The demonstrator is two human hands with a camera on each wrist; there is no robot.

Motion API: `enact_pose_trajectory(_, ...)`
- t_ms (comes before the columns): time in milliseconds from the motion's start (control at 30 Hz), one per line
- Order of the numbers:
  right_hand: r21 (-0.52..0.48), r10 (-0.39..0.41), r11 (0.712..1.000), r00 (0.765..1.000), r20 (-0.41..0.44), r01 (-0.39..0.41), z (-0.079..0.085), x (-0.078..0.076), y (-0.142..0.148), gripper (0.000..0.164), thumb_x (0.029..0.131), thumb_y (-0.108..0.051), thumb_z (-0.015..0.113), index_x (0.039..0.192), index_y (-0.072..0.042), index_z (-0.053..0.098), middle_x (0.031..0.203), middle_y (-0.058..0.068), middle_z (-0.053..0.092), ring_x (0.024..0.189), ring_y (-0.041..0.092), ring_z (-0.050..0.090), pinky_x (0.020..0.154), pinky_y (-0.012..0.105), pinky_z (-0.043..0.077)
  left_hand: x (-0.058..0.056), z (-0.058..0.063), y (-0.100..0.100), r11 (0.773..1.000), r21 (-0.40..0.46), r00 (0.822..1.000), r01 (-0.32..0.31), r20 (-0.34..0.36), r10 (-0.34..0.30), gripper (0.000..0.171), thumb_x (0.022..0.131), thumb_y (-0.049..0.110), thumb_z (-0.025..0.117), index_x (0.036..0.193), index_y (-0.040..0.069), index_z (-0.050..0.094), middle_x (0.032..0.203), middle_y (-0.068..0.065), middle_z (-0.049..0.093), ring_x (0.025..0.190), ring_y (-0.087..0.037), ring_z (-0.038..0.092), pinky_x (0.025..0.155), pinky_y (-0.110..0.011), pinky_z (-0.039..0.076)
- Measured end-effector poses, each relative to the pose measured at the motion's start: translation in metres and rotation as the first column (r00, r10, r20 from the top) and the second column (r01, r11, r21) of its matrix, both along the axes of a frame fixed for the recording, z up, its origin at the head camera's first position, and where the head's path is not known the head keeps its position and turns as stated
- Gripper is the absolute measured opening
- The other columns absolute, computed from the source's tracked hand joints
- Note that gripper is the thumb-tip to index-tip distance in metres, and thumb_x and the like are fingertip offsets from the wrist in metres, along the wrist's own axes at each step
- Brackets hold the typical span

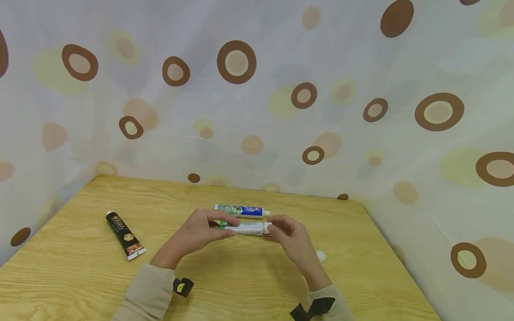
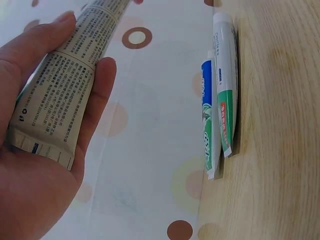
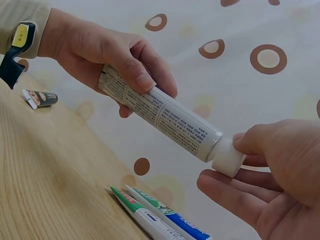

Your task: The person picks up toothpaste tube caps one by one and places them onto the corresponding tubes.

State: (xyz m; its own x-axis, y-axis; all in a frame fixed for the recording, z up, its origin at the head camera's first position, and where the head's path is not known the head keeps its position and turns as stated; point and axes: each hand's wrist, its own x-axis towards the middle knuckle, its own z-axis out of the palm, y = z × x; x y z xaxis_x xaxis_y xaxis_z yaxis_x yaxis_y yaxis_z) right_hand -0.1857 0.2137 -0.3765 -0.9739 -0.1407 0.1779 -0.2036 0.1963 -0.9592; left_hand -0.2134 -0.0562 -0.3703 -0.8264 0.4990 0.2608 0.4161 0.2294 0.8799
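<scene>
My left hand grips a pale toothpaste tube near its flat crimped end, thumb on one side and fingers on the other. Small printed text covers the side that the wrist views show. At the tube's other end, my right hand pinches the white cap between thumb and fingers. The cap sits at the tube's neck; whether it is screwed tight I cannot tell. Both hands hold the tube above the table. Beneath lie a blue-and-green toothpaste tube and a white-and-green toothpaste tube, side by side.
A black toothpaste tube lies on the left of the wooden table. One small round white cap lies beside my right wrist. A curtain with brown circles hangs behind the table and along its sides.
</scene>
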Motion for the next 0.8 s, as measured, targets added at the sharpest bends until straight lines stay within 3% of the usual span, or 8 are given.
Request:
enact_pose_trajectory(133, 0.079, -0.043, 0.996, 0.998, -0.053, 0.047, 0.0006, 0.0011, -0.0003, 0.024, 0.097, -0.012, 0.063, 0.12, -0.005, 0.065, 0.123, 0.015, 0.064, 0.112, 0.023, 0.064, 0.092, 0.029, 0.054, -0.0004, -0.0004, 0.0012, 1.0, 0.005, 1.0, 0.004, -0.012, -0.004, 0.019, 0.087, 0.025, 0.078, 0.105, 0.028, 0.078, 0.115, -0.001, 0.073, 0.078, -0.015, 0.065, 0.064, -0.028, 0.055)
enact_pose_trajectory(233, 0.093, -0.022, 0.995, 0.997, -0.075, 0.029, 0.0029, 0.0032, 0.0001, 0.025, 0.096, -0.01, 0.065, 0.121, -0.005, 0.066, 0.127, 0.016, 0.064, 0.117, 0.023, 0.062, 0.093, 0.026, 0.053, -0.0011, -0.0018, 0.0012, 1.0, 0.016, 1.0, 0.006, -0.013, -0.006, 0.018, 0.088, 0.025, 0.077, 0.106, 0.026, 0.078, 0.116, -0.003, 0.073, 0.078, -0.015, 0.065, 0.064, -0.029, 0.055)
enact_pose_trajectory(433, 0.108, 0.01, 0.994, 0.999, -0.046, -0.005, 0.0048, 0.0053, 0.0009, 0.027, 0.095, -0.002, 0.063, 0.122, -0.001, 0.065, 0.125, 0.017, 0.065, 0.111, 0.02, 0.064, 0.088, 0.025, 0.055, -0.0006, -0.003, 0.0001, 1.0, 0.009, 1.0, -0.008, -0.015, 0.008, 0.017, 0.088, 0.026, 0.076, 0.105, 0.027, 0.078, 0.114, -0.005, 0.072, 0.079, -0.016, 0.065, 0.065, -0.029, 0.055)
enact_pose_trajectory(633, 0.076, 0.0, 0.997, 1.0, -0.01, 0.001, 0.004, 0.0034, 0.0021, 0.027, 0.098, -0.005, 0.06, 0.125, -0.001, 0.062, 0.116, 0.02, 0.064, 0.099, 0.021, 0.069, 0.088, 0.035, 0.057, -0.0013, -0.0021, 0.0016, 1.0, 0.001, 1.0, -0.01, -0.023, 0.01, 0.017, 0.088, 0.025, 0.076, 0.105, 0.027, 0.078, 0.114, -0.001, 0.073, 0.078, -0.015, 0.065, 0.064, -0.028, 0.055)
enact_pose_trajectory(800, 0.105, 0.015, 0.994, 0.999, -0.028, -0.012, 0.0037, 0.0022, 0.0037, 0.03, 0.097, -0.009, 0.062, 0.126, -0.004, 0.062, 0.126, 0.018, 0.062, 0.11, 0.024, 0.065, 0.091, 0.032, 0.056, -0.0023, -0.0022, 0.0026, 1.0, 0.01, 0.999, 0.001, -0.034, 0.0, 0.017, 0.088, 0.023, 0.077, 0.105, 0.022, 0.078, 0.113, -0.006, 0.073, 0.077, -0.014, 0.064, 0.063, -0.027, 0.054)
